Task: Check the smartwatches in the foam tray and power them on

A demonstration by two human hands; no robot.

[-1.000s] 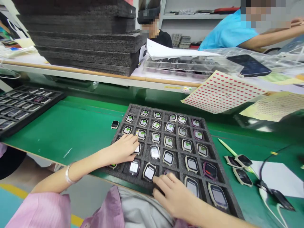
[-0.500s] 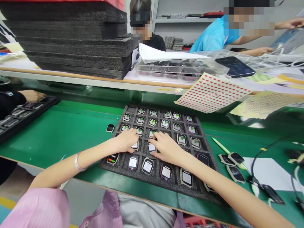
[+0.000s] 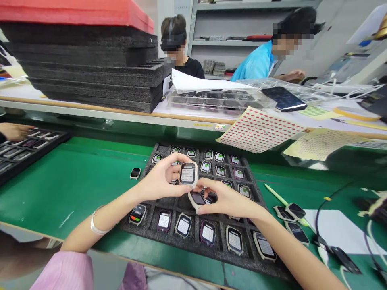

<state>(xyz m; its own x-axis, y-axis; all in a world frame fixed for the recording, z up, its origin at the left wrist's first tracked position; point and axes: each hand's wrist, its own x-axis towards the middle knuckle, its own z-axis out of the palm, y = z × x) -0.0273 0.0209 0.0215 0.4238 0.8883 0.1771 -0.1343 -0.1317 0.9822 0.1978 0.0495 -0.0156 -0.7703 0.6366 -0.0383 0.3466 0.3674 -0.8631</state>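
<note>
My left hand (image 3: pixel 159 182) is shut on a smartwatch with a cream frame (image 3: pixel 188 175), holding it up above the foam tray with its white-lit screen facing me. My right hand (image 3: pixel 226 202) pinches a second cream-framed watch with a dark screen (image 3: pixel 197 198) just below the first. The two watches are close together, and my fingers hide part of each. Beneath them lies a dark grey foam tray (image 3: pixel 145 229) with rows of watches in its cells. Several cells under my hands are hidden.
A loose watch (image 3: pixel 136 173) lies on the green bench mat (image 3: pixel 78 189) left of the tray. Several watches (image 3: pixel 296 211) and a pale green pen (image 3: pixel 276 195) lie to the right. A co-worker's hand (image 3: pixel 13 131) is over a black tray at left. Foam sheets (image 3: pixel 84 68) are stacked behind.
Both hands have come together and lifted a watch each out of the tray's middle. The view has also tilted upward, showing more of the shelf and co-workers.
</note>
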